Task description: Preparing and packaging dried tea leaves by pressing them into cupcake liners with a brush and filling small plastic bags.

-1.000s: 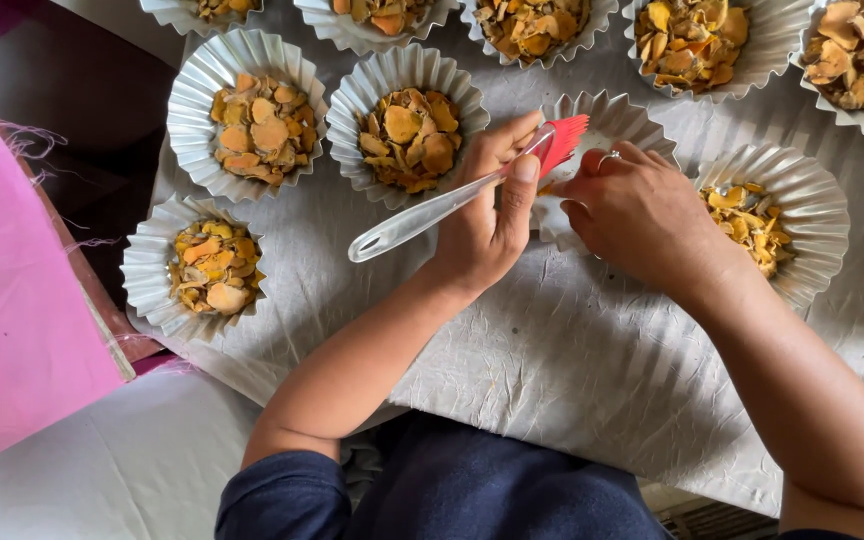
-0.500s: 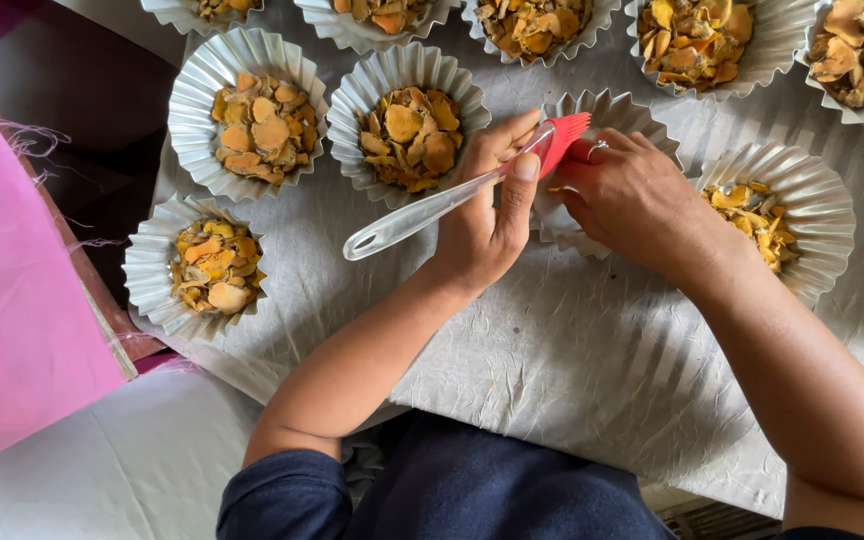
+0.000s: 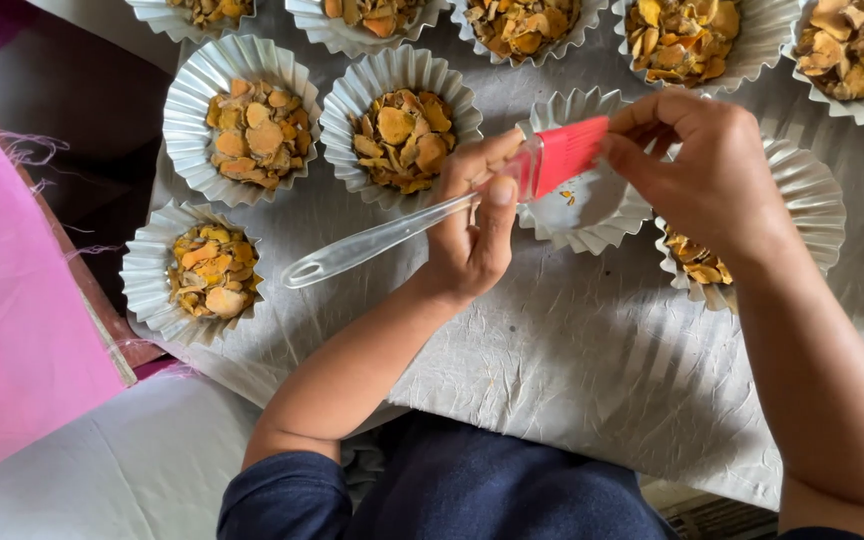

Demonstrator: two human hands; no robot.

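Near the middle of the frame the left hand (image 3: 472, 235) was closed around the neck of a pastry brush with a clear plastic handle and red silicone bristles (image 3: 432, 215), the handle running down-left over the crinkled grey sheet on the bench (image 3: 572, 370). The right hand (image 3: 707, 165) pinched the red bristle tips from the right, directly above a nearly empty fluted white paper cup (image 3: 582, 205). Filled fluted cups of orange-yellow dried slices (image 3: 402, 135) sat to the upper left. To my eye, working the bristles well meant holding the brush head over that cup, so loosened crumbs landed inside.
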